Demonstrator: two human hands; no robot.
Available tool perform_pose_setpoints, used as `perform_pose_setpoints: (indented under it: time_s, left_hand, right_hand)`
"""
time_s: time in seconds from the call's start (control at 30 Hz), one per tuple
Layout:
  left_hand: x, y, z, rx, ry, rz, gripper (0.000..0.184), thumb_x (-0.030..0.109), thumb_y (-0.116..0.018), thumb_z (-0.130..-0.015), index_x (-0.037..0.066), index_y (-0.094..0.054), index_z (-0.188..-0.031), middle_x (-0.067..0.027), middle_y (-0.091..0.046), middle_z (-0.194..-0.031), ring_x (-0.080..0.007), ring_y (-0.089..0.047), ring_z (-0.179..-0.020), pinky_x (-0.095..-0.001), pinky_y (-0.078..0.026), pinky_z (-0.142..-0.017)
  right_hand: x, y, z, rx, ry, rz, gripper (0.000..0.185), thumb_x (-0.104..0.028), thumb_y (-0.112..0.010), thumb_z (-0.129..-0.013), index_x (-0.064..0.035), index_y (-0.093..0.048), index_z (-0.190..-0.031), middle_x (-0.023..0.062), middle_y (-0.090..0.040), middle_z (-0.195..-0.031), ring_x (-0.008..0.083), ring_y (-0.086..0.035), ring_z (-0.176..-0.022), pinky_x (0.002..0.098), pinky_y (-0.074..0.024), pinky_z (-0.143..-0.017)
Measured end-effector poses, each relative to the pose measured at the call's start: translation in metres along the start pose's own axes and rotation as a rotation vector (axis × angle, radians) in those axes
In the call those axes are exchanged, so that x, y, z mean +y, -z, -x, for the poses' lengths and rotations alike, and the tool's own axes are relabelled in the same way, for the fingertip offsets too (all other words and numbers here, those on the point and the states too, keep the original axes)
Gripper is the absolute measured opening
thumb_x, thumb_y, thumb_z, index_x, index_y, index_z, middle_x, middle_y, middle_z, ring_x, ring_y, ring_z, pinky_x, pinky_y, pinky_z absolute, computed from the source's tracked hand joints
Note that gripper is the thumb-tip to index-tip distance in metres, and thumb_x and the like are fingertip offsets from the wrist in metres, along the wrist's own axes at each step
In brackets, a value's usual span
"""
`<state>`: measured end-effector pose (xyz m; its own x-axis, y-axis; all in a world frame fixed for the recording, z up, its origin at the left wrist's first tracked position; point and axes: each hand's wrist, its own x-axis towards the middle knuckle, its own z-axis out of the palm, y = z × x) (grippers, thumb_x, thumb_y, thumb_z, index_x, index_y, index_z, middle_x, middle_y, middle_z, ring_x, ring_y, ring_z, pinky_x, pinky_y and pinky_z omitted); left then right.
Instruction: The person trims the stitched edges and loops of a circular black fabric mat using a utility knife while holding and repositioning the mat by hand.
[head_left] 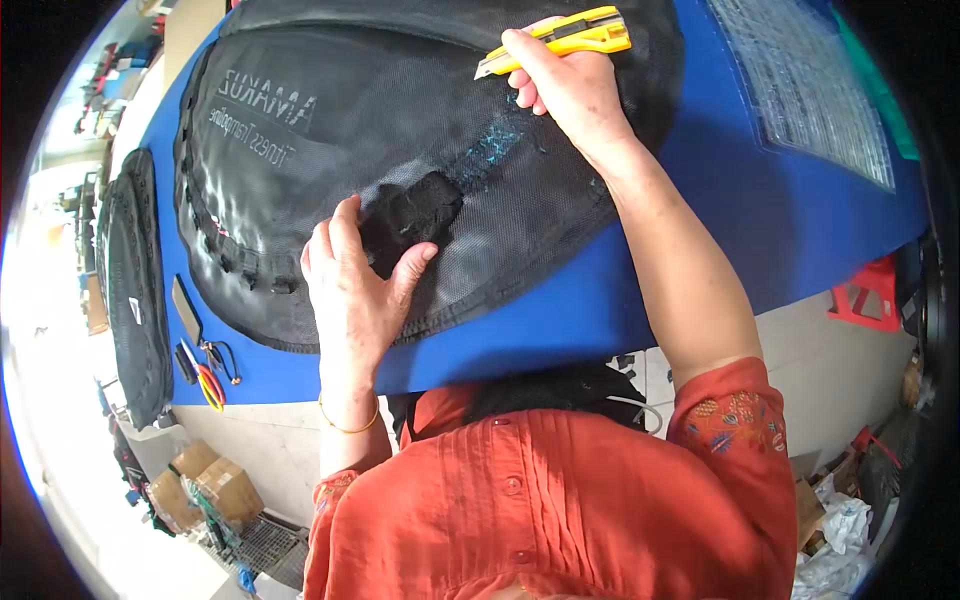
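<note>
A black round trampoline mat (pixel 290 170) lies on the blue table, its printed lettering reading mirrored. My left hand (pixel 352 285) holds a thick black fabric strip (pixel 425 205) between thumb and fingers, low on the mesh. Beyond that strip runs a patch of bluish loose threads (pixel 492 145) on the mat. In my right hand (pixel 580 95) is a yellow utility knife (pixel 570 35), its blade out and pointing left above the mat, apart from the threads.
Pliers with red and yellow handles (pixel 208 385) and small scissors (pixel 222 360) lie at the blue table's (pixel 560 310) left front. A folded black bag-like piece (pixel 138 290) hangs at the left edge. A clear ribbed sheet (pixel 805 85) lies at right; a red stool (pixel 868 295) stands below.
</note>
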<state>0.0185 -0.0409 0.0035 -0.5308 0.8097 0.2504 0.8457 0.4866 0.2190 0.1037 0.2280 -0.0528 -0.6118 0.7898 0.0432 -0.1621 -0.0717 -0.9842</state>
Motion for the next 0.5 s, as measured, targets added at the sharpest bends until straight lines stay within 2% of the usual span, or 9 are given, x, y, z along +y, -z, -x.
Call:
perform_pose_setpoints:
  time_s: [0.07,0.1,0.17,0.2,0.27,0.37,0.47,0.5]
  left_hand:
    - [-0.001,-0.002,0.0,-0.064,0.036,-0.06,0.064,0.033,-0.084,-0.08,0.001,-0.057,-0.128,-0.0189,-0.063,-0.111,-0.0382,-0.061,-0.105,-0.0468,-0.046,-0.096]
    - [-0.004,-0.001,-0.001,-0.068,0.038,-0.07,0.064,0.033,-0.084,-0.08,0.001,-0.057,-0.128,-0.0189,-0.063,-0.111,-0.0382,-0.061,-0.105,-0.0468,-0.046,-0.096]
    - [-0.017,0.004,-0.004,-0.13,0.069,0.071,0.047,0.007,-0.077,-0.077,0.002,-0.06,-0.12,-0.0196,-0.064,-0.107,-0.0407,-0.062,-0.101,-0.0467,-0.049,-0.092]
    - [-0.022,0.007,-0.009,-0.048,0.016,0.003,0.045,-0.007,-0.063,-0.07,0.002,-0.062,-0.114,-0.02,-0.065,-0.104,-0.0424,-0.062,-0.099,-0.0465,-0.051,-0.089]
    - [-0.028,0.021,-0.02,-0.023,0.011,-0.099,0.045,-0.009,-0.056,-0.067,0.002,-0.063,-0.11,-0.0181,-0.063,-0.102,-0.0416,-0.061,-0.098,-0.0475,-0.05,-0.088]
    - [-0.041,0.026,-0.031,0.08,-0.014,-0.338,0.046,-0.012,-0.054,-0.069,0.005,-0.061,-0.112,-0.015,-0.06,-0.103,-0.0374,-0.059,-0.099,-0.0468,-0.045,-0.094]
    - [-0.06,0.018,-0.038,0.008,-0.108,-0.519,0.043,-0.009,-0.057,-0.072,0.007,-0.06,-0.112,-0.012,-0.058,-0.103,-0.0336,-0.057,-0.105,-0.0476,-0.041,-0.102]
    - [-0.066,0.021,-0.037,-0.11,-0.071,-0.562,0.049,-0.007,-0.058,-0.074,0.008,-0.06,-0.12,-0.0128,-0.059,-0.115,-0.0335,-0.056,-0.115,-0.0502,-0.037,-0.11]
  right_hand:
    - [-0.002,-0.001,0.002,-0.002,-0.017,-0.009,0.027,-0.032,-0.071,-0.097,-0.0063,-0.071,-0.107,0.0022,-0.068,-0.078,0.0052,-0.061,-0.061,0.0192,-0.0486,-0.053]
    - [-0.004,0.0,0.003,-0.004,-0.029,0.004,0.028,-0.032,-0.072,-0.097,-0.0064,-0.071,-0.107,0.0021,-0.068,-0.078,0.005,-0.061,-0.061,0.019,-0.0485,-0.053]
    - [-0.005,-0.001,0.001,-0.004,-0.044,0.016,0.028,-0.032,-0.072,-0.097,-0.0065,-0.071,-0.107,0.002,-0.068,-0.078,0.0048,-0.061,-0.061,0.0189,-0.0484,-0.053]
    - [-0.005,0.0,0.001,-0.002,-0.039,0.009,0.027,-0.032,-0.072,-0.097,-0.0067,-0.071,-0.107,0.0019,-0.068,-0.078,0.0046,-0.061,-0.061,0.0187,-0.0484,-0.053]
    - [-0.002,0.001,-0.001,-0.008,-0.025,-0.019,0.026,-0.032,-0.072,-0.097,-0.0074,-0.071,-0.106,0.0013,-0.068,-0.078,0.0044,-0.061,-0.062,0.018,-0.0486,-0.054]
    - [0.005,0.003,-0.001,-0.023,0.007,-0.028,0.026,-0.032,-0.072,-0.097,-0.0078,-0.071,-0.104,0.0013,-0.068,-0.078,0.0045,-0.062,-0.061,0.0178,-0.0485,-0.054]
    - [0.002,0.002,0.002,-0.001,0.018,0.041,0.026,-0.033,-0.072,-0.097,-0.0078,-0.071,-0.103,0.0015,-0.068,-0.077,0.0046,-0.062,-0.061,0.0179,-0.0487,-0.054]
    - [0.002,0.002,0.001,0.001,0.019,0.036,0.026,-0.033,-0.072,-0.097,-0.0078,-0.071,-0.103,0.0015,-0.068,-0.077,0.0046,-0.062,-0.061,0.0179,-0.0487,-0.054]
